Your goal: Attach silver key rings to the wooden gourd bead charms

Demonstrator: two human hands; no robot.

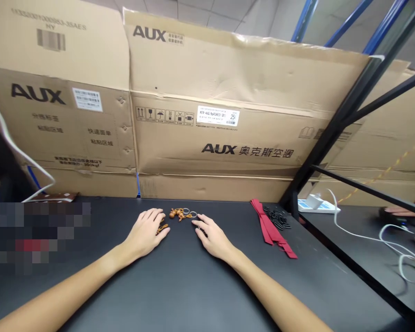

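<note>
My left hand (145, 233) lies palm down on the black tabletop, thumb apart from the fingers. Between them shows a brown braided cord (162, 228), partly under the hand. My right hand (212, 237) also rests on the table with its fingers spread, the fingertips close to a metal key ring (192, 214). A small group of keychains with brown gourd-shaped wooden beads (173, 213) and orange cords lies between the hands, a little beyond them. Another metal ring (186, 211) belongs to this group. Neither hand grips anything that I can see.
Red ribbon strips (271, 228) lie to the right, beside a pile of black cords or clips (279, 217). Large cardboard panels (214, 129) stand along the back edge. A black metal frame (320, 138) borders the right side, with a white power strip (318, 205) beyond it.
</note>
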